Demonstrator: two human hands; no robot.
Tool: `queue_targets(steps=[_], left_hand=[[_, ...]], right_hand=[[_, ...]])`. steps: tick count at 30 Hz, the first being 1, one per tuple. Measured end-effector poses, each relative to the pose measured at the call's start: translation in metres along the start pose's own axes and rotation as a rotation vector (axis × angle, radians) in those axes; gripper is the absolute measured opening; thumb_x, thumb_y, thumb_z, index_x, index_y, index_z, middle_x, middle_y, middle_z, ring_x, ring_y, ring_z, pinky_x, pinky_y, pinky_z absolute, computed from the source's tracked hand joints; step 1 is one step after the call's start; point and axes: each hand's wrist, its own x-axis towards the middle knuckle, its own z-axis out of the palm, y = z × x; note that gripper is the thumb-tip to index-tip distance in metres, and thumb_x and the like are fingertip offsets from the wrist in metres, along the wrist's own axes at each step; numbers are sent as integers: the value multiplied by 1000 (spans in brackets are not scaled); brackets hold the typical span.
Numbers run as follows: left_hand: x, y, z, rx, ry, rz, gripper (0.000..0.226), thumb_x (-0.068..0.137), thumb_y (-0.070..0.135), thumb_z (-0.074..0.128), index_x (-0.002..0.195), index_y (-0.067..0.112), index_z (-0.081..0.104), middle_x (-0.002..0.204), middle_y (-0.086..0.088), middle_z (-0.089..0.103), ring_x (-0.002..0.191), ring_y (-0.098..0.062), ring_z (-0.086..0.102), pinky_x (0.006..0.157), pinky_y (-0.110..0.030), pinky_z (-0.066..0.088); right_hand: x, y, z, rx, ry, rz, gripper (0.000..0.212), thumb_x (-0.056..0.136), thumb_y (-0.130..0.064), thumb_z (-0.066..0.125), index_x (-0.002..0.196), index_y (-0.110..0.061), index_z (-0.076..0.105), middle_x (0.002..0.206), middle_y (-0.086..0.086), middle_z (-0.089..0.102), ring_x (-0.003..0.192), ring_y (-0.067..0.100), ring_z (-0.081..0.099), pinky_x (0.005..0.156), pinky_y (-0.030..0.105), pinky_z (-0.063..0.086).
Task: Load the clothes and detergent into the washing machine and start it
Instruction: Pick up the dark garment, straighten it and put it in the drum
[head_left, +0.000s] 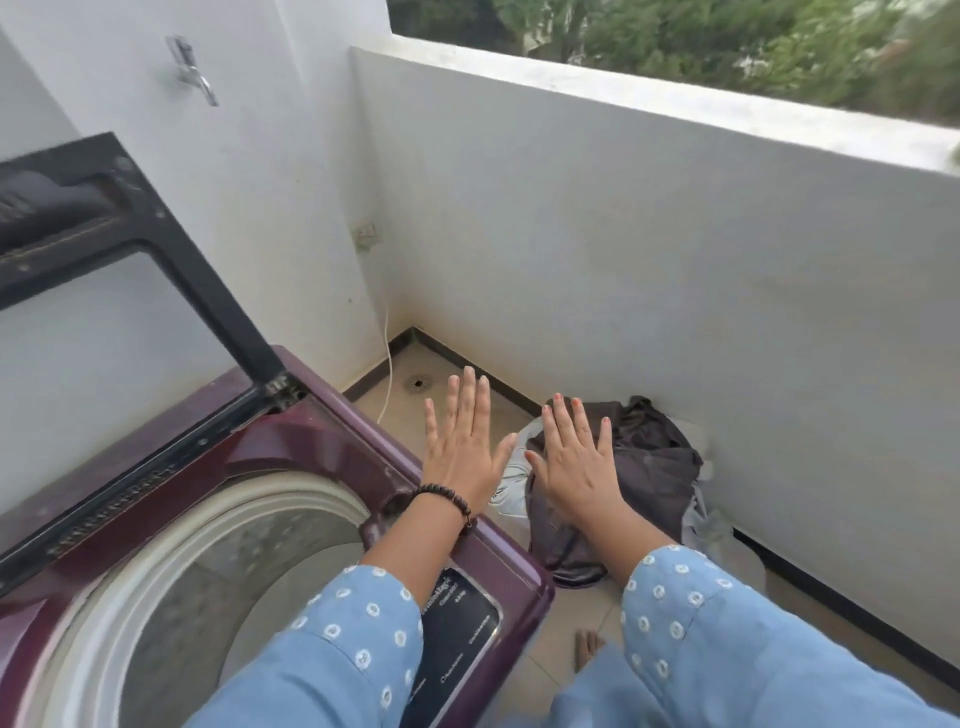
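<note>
Pre-load step: washing machine (291, 467) lid up, drum looks empty, left hand (460, 452) and right hand (574, 467) flat-fingered, holding nothing; next, grab clothes pile (644, 467) on floor.

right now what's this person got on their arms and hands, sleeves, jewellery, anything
Both arms wear loose light blue sleeves dotted with small white ring-shaped motifs, ending partway along the forearm. The left hand has a bracelet of dark round beads at the wrist. The right hand shows no bracelet, watch or ring. The fingernails look painted a pale pinkish orange.
</note>
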Motion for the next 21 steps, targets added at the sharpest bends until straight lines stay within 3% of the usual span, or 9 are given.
queue_targets(steps=[9, 14, 17, 21], left_hand=[[53, 46, 32, -20, -103, 12, 80, 80, 64, -11, 144, 21, -30, 156, 0, -34, 142, -19, -34, 112, -40, -26], [98, 63, 64, 59, -200, -9, 74, 90, 63, -3, 143, 19, -31, 156, -2, -33, 143, -19, -32, 117, -44, -19], [114, 72, 88, 81, -287, -20, 73, 101, 55, 15, 147, 17, -27, 159, -4, -30, 142, -18, -31, 118, -45, -16], [129, 82, 127, 92, -392, -60, 75, 97, 58, 8, 154, 15, -15, 162, -4, -22, 149, -20, -20, 119, -46, -11]], right_hand=[[39, 52, 24, 1, -105, -21, 89, 81, -57, -19, 156, -15, 1, 165, 3, -5, 152, 25, -9, 119, 55, 0], [71, 96, 35, 21, -164, -7, 67, 103, -53, 12, 157, -15, 0, 165, 4, -5, 152, 26, -8, 120, 56, 3], [86, 128, 48, 15, -211, 2, 67, 103, -51, 19, 157, -14, 2, 165, 6, -3, 152, 27, -6, 120, 56, 6], [106, 162, 76, 31, -301, 29, 67, 103, -49, 24, 156, -12, 7, 165, 8, 3, 152, 28, 1, 119, 56, 10]])
